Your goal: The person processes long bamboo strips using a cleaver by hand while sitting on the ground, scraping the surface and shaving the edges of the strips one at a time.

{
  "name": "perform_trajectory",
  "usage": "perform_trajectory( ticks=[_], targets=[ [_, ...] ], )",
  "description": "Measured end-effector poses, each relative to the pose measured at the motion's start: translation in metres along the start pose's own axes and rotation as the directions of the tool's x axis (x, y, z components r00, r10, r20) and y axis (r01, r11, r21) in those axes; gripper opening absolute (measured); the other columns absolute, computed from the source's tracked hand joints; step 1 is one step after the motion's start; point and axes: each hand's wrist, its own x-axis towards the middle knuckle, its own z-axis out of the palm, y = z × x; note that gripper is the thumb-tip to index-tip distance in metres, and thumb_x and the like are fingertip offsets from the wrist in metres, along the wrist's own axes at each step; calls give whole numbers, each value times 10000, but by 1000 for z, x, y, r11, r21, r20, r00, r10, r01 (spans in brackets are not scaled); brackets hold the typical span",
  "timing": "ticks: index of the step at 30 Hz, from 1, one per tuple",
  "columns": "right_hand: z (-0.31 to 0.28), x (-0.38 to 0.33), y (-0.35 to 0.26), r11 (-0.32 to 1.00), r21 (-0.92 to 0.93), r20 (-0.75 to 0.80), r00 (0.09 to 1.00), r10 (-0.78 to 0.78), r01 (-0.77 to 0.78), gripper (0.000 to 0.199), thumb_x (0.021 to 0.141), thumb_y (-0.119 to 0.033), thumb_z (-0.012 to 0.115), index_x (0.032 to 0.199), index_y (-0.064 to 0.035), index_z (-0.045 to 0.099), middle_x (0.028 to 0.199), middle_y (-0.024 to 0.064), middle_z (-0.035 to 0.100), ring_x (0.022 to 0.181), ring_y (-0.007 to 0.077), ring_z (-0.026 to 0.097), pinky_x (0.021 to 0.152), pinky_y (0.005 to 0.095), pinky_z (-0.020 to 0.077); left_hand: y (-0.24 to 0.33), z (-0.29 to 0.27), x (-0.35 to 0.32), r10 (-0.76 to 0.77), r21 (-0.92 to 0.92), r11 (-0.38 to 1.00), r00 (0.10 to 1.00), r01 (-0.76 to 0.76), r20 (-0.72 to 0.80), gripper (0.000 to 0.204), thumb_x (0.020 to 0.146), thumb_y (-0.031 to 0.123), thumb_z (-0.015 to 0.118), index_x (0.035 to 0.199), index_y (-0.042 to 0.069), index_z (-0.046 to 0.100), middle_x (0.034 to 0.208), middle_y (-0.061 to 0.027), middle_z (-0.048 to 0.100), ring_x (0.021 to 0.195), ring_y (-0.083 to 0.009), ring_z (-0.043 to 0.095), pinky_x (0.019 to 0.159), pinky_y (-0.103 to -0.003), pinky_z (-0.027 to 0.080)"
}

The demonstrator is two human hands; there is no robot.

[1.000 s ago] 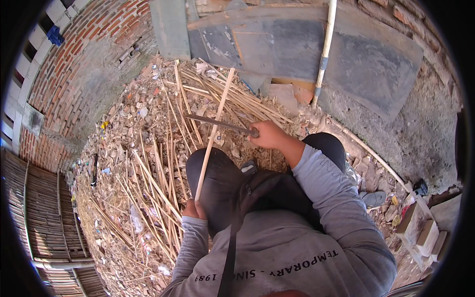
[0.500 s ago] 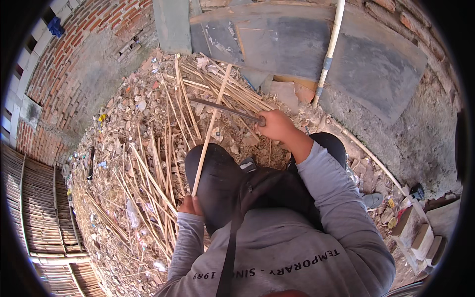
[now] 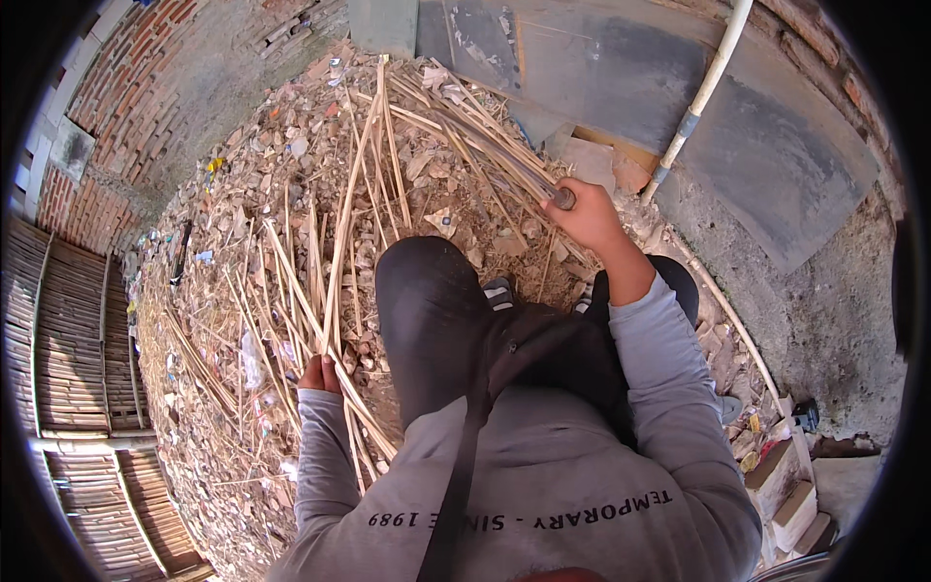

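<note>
My left hand [image 3: 320, 375] is closed on the lower end of a long, pale bamboo strip [image 3: 346, 228], low over the debris left of my knee. The strip slants up and away, its far part over other strips. My right hand [image 3: 590, 215] grips a long-bladed knife [image 3: 561, 199] by the handle, beyond my right knee. The dark blade points to the far left and is hard to make out against a pile of bamboo strips [image 3: 465, 126]. Knife and held strip are apart.
More bamboo strips [image 3: 281, 291] lie on the rubble-strewn ground [image 3: 247, 204] at left. Grey boards [image 3: 601, 73] and a white pipe [image 3: 708, 92] lean at the far right. A brick wall [image 3: 160, 78] and slatted bamboo panel [image 3: 73, 339] border the left. Blocks [image 3: 790, 485] stand at lower right.
The bamboo strip has moved left and down with my left hand, away from the knife it crossed. My right hand has moved slightly right and up, the blade turning farther away from me.
</note>
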Motion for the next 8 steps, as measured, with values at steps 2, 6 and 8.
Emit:
perform_trajectory(
  ticks=[2, 6, 8],
  targets=[
    [-5, 0, -4, 1000, -1, -10, 1000, 3, -3, 345, 756, -315, 759, 919, -27, 661, 747, 196, 653, 721, 351, 653, 658, 399, 505, -28, -12, -1, -10, 124, 992, 998, 18, -62, 335, 971, 331, 503, 824, 46, 604, 625, -201, 574, 556, -385, 557, 527, -430, 440],
    [-14, 3, 4, 998, 51, 39, 999, 19, -21, 329, 768, -303, 766, 908, -23, 668, 751, 170, 670, 696, 293, 661, 666, 383, 512, -68, -45, -2, -173, 272, 943, 981, 192, -93, 376, 947, 396, 531, 797, 58, 602, 644, -229, 590, 581, -414, 579, 535, -475, 440],
    [-12, 7, 5, 989, 141, 94, 995, 31, -44, 293, 794, -291, 761, 897, -33, 671, 748, 116, 689, 656, 243, 639, 666, 365, 515, -86, -68, -14, -114, 368, 913, 975, 179, -193, 397, 944, 414, 537, 781, 57, 598, 639, -226, 593, 582, -403, 589, 534, -477, 441]
  ],
)
